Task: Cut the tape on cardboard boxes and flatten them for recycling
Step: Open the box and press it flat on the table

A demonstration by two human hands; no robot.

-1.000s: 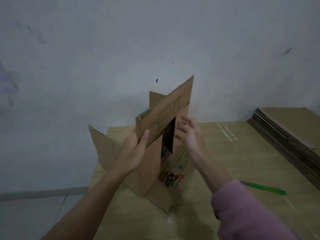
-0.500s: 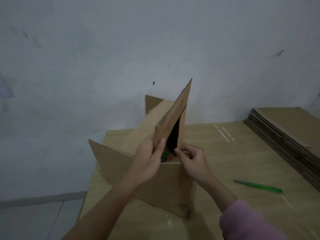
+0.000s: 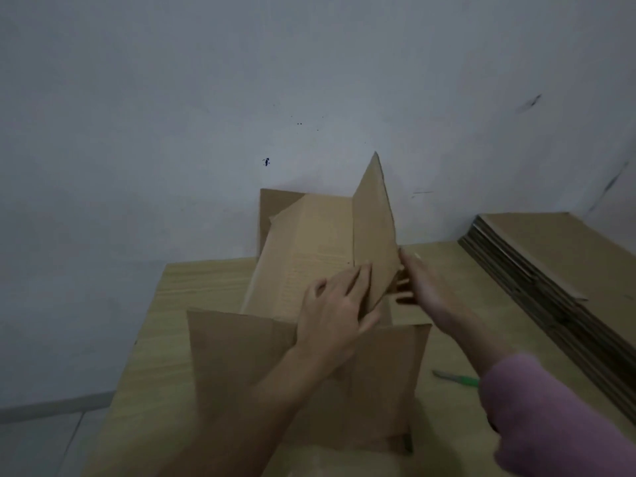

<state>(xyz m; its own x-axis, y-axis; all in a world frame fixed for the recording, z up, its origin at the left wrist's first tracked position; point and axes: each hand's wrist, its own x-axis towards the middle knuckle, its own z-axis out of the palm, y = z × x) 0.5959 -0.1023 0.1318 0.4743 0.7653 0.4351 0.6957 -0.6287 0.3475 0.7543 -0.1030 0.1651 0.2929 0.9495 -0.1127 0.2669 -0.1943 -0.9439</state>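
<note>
A brown cardboard box (image 3: 309,256) lies half collapsed on the wooden table (image 3: 192,290), its near flaps (image 3: 241,366) spread toward me and one flap standing up at the middle. My left hand (image 3: 335,309) rests flat on the box's top panel with its fingers spread and straight against the raised flap. My right hand (image 3: 421,292) is on the other side of that flap with fingers extended, touching its right face. A green-handled cutter (image 3: 456,378) lies on the table to the right, partly behind my pink sleeve.
A stack of flattened cardboard sheets (image 3: 557,266) lies at the table's right side against the wall. A white wall (image 3: 241,98) stands right behind the table. The table's left edge drops to a tiled floor (image 3: 41,442).
The box has folded down from an upright open shape to nearly flat. My left hand moved from gripping the raised flap's edge to pressing on the panel; my right hand opened beside the flap.
</note>
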